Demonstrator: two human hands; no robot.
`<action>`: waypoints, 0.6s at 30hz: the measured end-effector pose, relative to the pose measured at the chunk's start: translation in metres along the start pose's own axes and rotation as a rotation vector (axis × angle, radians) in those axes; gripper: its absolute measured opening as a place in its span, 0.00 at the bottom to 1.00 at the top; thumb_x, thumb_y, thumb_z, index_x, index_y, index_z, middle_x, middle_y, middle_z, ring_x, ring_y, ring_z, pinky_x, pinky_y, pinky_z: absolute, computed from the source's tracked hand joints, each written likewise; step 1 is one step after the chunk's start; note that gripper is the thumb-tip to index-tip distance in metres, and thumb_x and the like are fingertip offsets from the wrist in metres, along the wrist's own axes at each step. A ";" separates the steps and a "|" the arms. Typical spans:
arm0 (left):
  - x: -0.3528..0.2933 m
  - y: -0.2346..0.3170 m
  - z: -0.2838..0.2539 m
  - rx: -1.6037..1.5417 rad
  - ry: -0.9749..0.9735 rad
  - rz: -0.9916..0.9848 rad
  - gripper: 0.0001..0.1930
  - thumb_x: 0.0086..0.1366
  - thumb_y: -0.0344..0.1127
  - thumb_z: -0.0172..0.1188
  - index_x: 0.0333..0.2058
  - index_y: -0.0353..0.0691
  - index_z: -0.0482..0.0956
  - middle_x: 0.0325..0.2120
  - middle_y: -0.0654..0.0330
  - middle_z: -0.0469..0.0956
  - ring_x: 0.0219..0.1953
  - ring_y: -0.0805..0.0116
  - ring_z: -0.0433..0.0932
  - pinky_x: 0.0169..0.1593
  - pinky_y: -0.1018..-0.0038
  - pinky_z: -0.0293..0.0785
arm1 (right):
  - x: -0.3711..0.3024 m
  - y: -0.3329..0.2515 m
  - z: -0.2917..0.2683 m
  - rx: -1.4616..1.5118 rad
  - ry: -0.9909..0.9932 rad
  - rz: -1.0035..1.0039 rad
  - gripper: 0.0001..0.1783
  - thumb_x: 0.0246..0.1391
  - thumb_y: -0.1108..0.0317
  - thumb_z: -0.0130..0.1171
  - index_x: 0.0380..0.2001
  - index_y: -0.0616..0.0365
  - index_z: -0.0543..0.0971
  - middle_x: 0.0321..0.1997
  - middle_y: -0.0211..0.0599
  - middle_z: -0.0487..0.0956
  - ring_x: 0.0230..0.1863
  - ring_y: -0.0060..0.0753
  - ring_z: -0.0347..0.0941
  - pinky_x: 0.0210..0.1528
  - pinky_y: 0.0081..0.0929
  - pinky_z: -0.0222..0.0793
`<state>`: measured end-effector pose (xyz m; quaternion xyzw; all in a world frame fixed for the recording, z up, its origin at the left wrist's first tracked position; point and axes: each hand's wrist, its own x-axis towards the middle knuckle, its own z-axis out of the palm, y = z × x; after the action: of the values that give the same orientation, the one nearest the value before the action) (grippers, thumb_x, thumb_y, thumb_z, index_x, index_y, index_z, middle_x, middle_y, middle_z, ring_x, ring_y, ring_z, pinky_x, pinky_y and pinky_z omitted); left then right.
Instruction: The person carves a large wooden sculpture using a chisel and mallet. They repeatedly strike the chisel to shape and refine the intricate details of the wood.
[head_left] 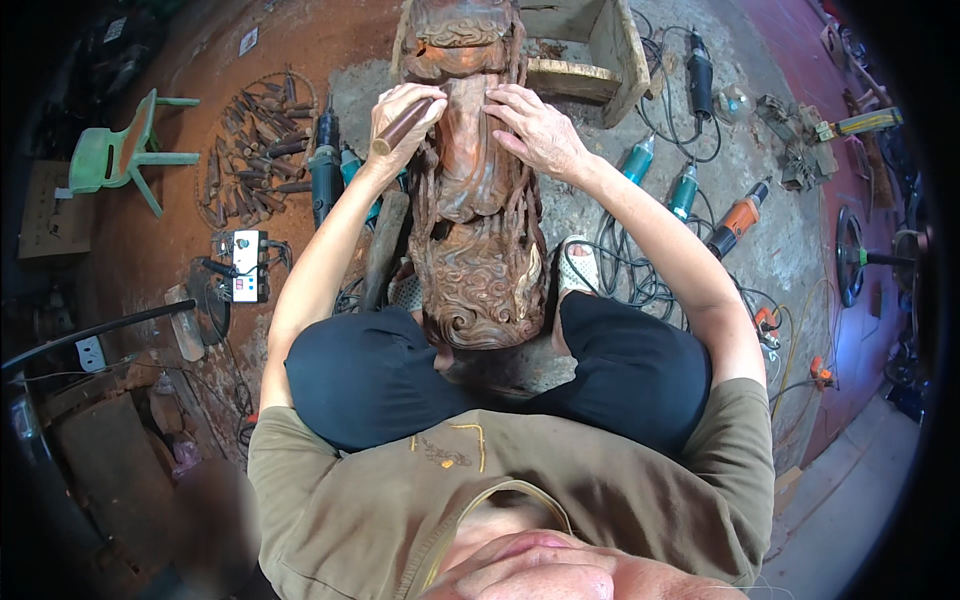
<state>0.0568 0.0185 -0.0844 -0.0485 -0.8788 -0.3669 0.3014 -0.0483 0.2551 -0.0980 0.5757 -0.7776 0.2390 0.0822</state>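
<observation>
A large carved wooden sculpture point(480, 290) stands between my knees, reddish brown, with deep swirls low down and smooth folds higher up. My left hand point(400, 115) is closed round a wooden-handled carving tool point(405, 128) at the carving's upper left. The dark handle's butt points down toward me; the blade end is hidden by the hand and the wood. On the carving's upper right side rests my right hand point(538, 132), its fingers stretched out over the surface and nothing seen in it.
Left lies a round tray of wooden-handled chisels point(262, 150), near a green plastic chair point(125, 155) and a white power strip point(246, 265). Teal power tools point(683, 192), an orange one point(740, 220) and tangled cables lie right. Behind stands a wooden box point(615, 65).
</observation>
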 end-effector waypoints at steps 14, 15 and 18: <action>0.012 0.000 -0.013 0.125 -0.115 0.117 0.08 0.60 0.38 0.69 0.37 0.43 0.86 0.36 0.63 0.86 0.42 0.66 0.80 0.47 0.69 0.74 | -0.001 0.004 0.004 0.000 0.035 -0.007 0.23 0.59 0.59 0.60 0.56 0.52 0.75 0.65 0.33 0.70 0.70 0.37 0.61 0.58 0.43 0.73; 0.014 0.003 -0.011 0.139 -0.118 0.109 0.09 0.61 0.38 0.68 0.39 0.43 0.86 0.37 0.63 0.86 0.42 0.65 0.80 0.49 0.68 0.73 | -0.001 0.004 0.003 0.001 0.035 -0.007 0.23 0.59 0.59 0.60 0.56 0.52 0.75 0.65 0.33 0.70 0.70 0.37 0.61 0.58 0.43 0.73; 0.003 0.008 -0.006 0.177 -0.097 0.177 0.09 0.61 0.37 0.68 0.39 0.43 0.86 0.38 0.63 0.85 0.42 0.64 0.80 0.50 0.68 0.71 | -0.002 0.005 0.004 -0.002 0.030 -0.001 0.23 0.59 0.59 0.59 0.56 0.52 0.75 0.65 0.33 0.70 0.70 0.37 0.61 0.58 0.43 0.73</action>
<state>0.0596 0.0201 -0.0741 -0.1166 -0.9135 -0.2571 0.2928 -0.0516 0.2566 -0.1035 0.5726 -0.7761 0.2466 0.0945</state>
